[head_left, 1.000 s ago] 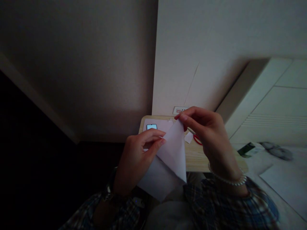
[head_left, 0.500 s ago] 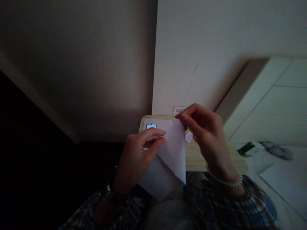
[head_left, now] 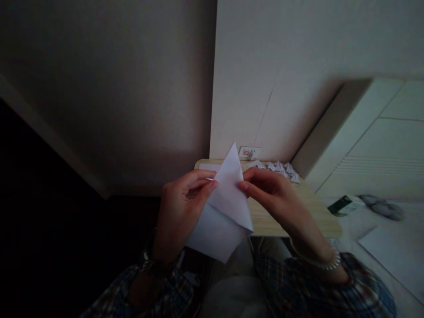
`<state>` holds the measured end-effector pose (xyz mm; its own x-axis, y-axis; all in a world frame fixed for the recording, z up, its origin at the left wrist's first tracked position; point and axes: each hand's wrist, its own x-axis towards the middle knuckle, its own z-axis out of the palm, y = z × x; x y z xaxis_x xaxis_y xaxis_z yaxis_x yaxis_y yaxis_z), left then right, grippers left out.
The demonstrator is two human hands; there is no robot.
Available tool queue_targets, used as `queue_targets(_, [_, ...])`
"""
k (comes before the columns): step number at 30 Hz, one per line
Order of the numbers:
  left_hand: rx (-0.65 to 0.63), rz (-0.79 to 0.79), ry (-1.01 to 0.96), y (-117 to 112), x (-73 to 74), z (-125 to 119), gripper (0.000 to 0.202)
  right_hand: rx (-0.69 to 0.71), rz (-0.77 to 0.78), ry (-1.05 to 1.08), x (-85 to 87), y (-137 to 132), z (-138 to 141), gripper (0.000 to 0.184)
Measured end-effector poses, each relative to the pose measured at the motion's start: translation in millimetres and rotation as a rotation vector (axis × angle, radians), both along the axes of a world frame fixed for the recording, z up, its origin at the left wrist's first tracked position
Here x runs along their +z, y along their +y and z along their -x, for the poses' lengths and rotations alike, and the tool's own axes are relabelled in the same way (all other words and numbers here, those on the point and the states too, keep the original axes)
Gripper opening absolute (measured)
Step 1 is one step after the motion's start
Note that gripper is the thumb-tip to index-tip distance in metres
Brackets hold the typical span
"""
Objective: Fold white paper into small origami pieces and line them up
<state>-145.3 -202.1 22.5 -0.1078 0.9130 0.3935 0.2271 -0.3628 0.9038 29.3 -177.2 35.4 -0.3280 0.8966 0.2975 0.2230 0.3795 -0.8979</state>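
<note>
We wear 2 plaid sleeves: the left sleeve (head_left: 141, 293) is dim, the right sleeve (head_left: 359, 287) dark blue crossed by pale and brownish lines. At right we have 1 bracelet (head_left: 326, 266) of pale round beads; at left, 1 dark band (head_left: 146, 263) with metallic glints.

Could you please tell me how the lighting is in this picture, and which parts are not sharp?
Head view: dim overall, nearly black at lower left; the white paper in the left hand and right hand stands out pale, without strong glare. Head view: the grey item at right looks smeared; small folded pieces beyond the right hand look soft.
</note>
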Motion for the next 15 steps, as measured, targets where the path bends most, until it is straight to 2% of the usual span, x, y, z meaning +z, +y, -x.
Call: queue_targets(15, [0.003, 0.020, -0.035, 0.5, -0.9, -0.7, 0.005, -0.042, 0.057, 0.080, 0.2, -1.0, 3.2, 0.021])
